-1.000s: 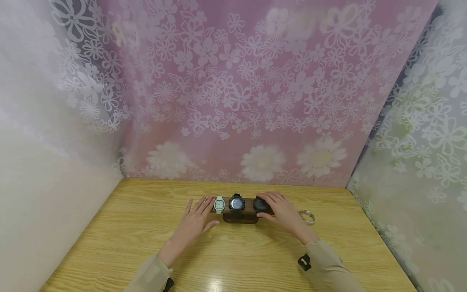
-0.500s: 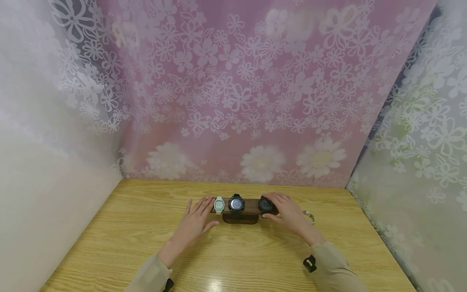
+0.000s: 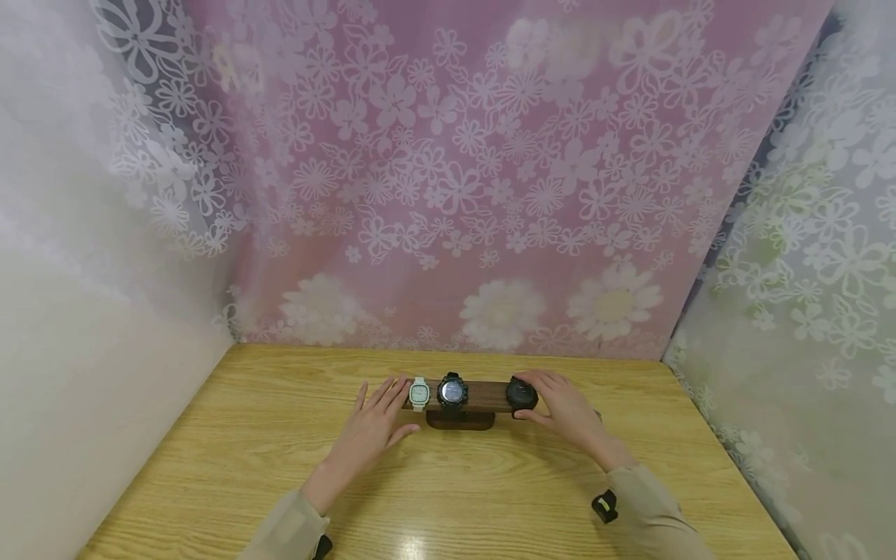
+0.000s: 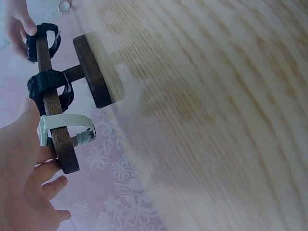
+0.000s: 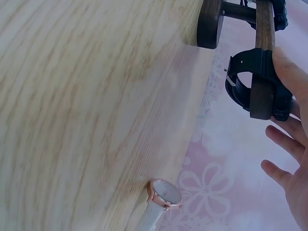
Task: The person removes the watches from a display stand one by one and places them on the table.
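So your right hand point(image 3: 563, 408) has the all-black watch point(image 3: 521, 394) pinched between thumb and fingers, a narrow hold round its case; that watch is strapped round the bar of the dark wooden stand point(image 3: 486, 397), right at the bar's right-hand end. Your left hand point(image 3: 371, 424) isn't gripping anything like that; its fingers are long and loosely spread, thumb well out to the side, with the fingertips at the bar's left end, just beside the pale mint watch point(image 3: 419, 394) (I can't tell whether they actually touch that one).

Between those two sits the black watch with the bright round dial point(image 3: 452, 391); it's much closer to the mint one, so there's a stretch of bare wood between it and the one you're holding. All three buckled straps loop round the bar; the bar rides on a short post above a rounded base point(image 3: 460, 421), which stands on the wood-grain table point(image 3: 455, 498).

Past the right end, well apart from the stand, a rose-gold watch point(image 5: 166, 191) with a whitish strap lies on the table; from the head view your right hand pretty much hides it. Behind everything hangs a pink floral curtain point(image 3: 504, 155); your sleeves point(image 3: 651, 498) are beige.
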`<state>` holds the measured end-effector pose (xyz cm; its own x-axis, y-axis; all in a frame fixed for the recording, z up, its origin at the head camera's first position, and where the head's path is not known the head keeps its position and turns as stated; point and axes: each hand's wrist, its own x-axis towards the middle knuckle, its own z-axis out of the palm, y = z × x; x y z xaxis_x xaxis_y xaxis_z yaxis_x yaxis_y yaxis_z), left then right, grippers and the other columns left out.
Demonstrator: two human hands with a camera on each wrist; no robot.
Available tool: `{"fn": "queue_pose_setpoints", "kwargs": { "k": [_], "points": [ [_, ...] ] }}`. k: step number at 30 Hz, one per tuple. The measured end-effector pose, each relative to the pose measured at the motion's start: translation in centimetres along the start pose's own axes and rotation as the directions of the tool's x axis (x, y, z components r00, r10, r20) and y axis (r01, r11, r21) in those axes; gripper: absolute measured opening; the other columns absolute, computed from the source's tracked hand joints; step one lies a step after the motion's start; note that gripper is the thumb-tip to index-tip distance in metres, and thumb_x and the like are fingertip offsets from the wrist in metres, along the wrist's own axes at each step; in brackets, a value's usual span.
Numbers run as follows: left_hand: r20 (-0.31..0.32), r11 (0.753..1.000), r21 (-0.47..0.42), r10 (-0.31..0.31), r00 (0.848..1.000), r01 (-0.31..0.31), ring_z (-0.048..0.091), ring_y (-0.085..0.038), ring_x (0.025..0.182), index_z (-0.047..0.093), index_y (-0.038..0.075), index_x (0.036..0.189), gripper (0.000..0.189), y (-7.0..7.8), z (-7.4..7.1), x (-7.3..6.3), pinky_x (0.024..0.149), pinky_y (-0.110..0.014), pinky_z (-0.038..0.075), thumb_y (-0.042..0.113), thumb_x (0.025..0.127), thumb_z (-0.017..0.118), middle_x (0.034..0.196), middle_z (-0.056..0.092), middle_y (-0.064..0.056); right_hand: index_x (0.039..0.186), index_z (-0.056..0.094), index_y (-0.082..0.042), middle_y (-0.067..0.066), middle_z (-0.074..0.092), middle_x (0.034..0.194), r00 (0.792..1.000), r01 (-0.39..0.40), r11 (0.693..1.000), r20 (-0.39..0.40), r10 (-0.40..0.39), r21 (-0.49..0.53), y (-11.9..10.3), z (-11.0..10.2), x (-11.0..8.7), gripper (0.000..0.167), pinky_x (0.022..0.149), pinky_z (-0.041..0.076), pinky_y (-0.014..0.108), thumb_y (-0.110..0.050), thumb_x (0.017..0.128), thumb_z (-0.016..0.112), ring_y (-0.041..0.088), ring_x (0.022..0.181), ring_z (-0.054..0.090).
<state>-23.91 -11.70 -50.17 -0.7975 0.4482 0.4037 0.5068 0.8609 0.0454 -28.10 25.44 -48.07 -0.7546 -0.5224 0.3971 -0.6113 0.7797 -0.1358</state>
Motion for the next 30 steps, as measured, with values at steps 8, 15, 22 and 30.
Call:
{"fn": "queue_pose_setpoints", "kwargs": {
  "k": [8,15,22,30],
  "points": [
    [-0.010,1.000,0.013,0.008,1.000,-0.008,0.040,-0.032,0.146,0.043,0.004,0.154,0.075,0.0,0.0,0.0,0.117,-0.063,0.028,0.052,0.098,0.059,0.158,0.043,-0.013,0.140,0.060,-0.010,0.012,0.065,0.132,0.999,0.028,1.000,-0.038,-0.027,0.014,0.8,-0.3,-0.4,0.069,0.101,0.046,0.064,-0.041,0.082,0.082,0.037,0.123,0.059],
    [-0.015,1.000,0.007,0.008,1.000,-0.008,0.040,-0.032,0.146,0.043,0.004,0.154,0.075,0.0,0.1,0.0,0.119,-0.063,0.026,0.052,0.098,0.059,0.158,0.042,-0.012,0.138,0.060,-0.010,0.012,0.066,0.129,0.996,0.055,0.998,-0.068,-0.055,-0.003,1.4,-0.4,-0.8,0.069,0.099,0.049,0.060,-0.039,0.081,0.083,0.035,0.120,0.061],
    [-0.006,1.000,0.006,0.007,1.000,-0.006,0.040,-0.032,0.146,0.043,0.005,0.154,0.075,0.0,0.1,0.0,0.118,-0.063,0.026,0.052,0.098,0.059,0.159,0.041,-0.012,0.135,0.062,-0.006,0.013,0.067,0.126,0.992,0.064,0.997,-0.105,-0.069,-0.049,2.0,-0.8,-1.4,0.070,0.095,0.052,0.057,-0.036,0.077,0.087,0.035,0.115,0.063],
    [-0.024,1.000,0.006,0.017,1.000,-0.017,0.041,-0.032,0.145,0.043,0.004,0.154,0.075,-0.1,0.3,0.0,0.117,-0.064,0.028,0.051,0.098,0.060,0.158,0.042,-0.012,0.137,0.061,-0.007,0.014,0.067,0.125,0.995,0.008,0.999,-0.104,-0.013,-0.045,3.1,-1.9,-2.6,0.069,0.094,0.052,0.058,-0.033,0.078,0.087,0.036,0.115,0.062]
  ]
}}
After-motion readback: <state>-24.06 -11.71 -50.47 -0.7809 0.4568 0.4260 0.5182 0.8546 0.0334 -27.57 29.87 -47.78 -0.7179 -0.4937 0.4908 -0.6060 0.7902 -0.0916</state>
